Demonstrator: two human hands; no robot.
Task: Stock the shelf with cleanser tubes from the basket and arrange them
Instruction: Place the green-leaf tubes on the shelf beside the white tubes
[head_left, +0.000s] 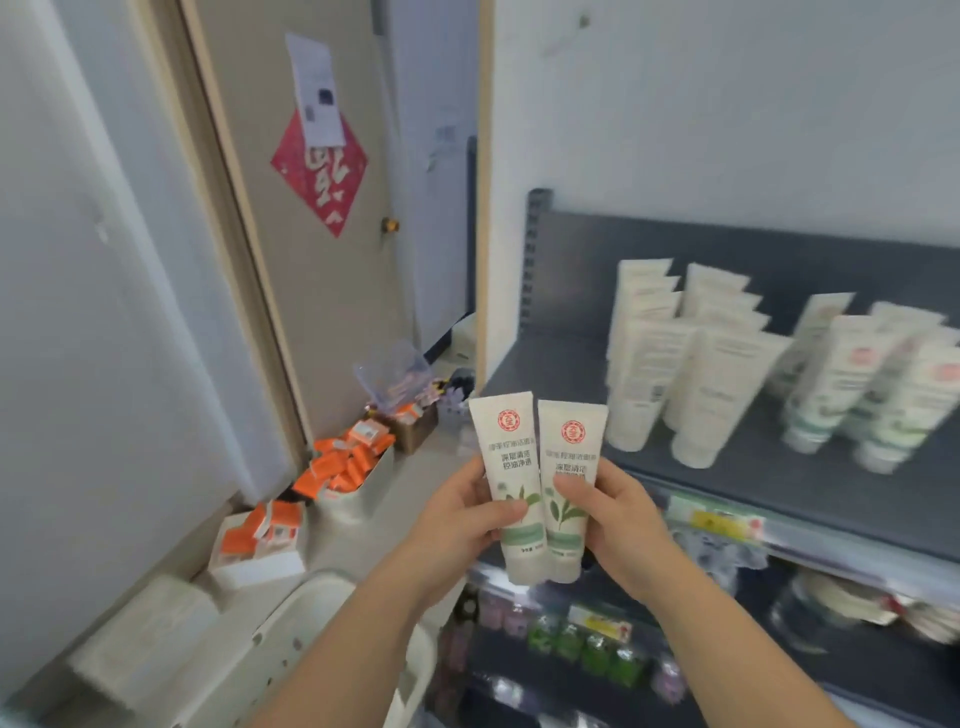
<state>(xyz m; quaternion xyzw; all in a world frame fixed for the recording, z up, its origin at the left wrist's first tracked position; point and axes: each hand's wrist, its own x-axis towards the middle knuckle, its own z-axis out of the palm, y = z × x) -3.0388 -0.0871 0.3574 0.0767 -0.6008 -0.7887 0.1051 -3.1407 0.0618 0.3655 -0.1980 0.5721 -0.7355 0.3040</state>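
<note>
**Two cleanser tubes held up before the shelf**

Head view: left hand (464, 521) clamped on the left tube (511, 483), thumb across its front. Right hand (610, 514) clamped on the right tube (568, 491), thumb over its printed label. Both tubes upright, caps down, side by side and touching, fronts with red seal and green leaf facing the camera. Held in front of the dark grey shelf (779, 467), near its left front edge, not yet set on it. Already standing on the shelf: rows of cream tubes (691, 364) at centre, green-capped tubes (878, 384) at right, blurred. White basket (291, 623) at lower left, below the forearms. Orange packets (343, 462) in boxes on the floor by the door (322, 291).
</note>
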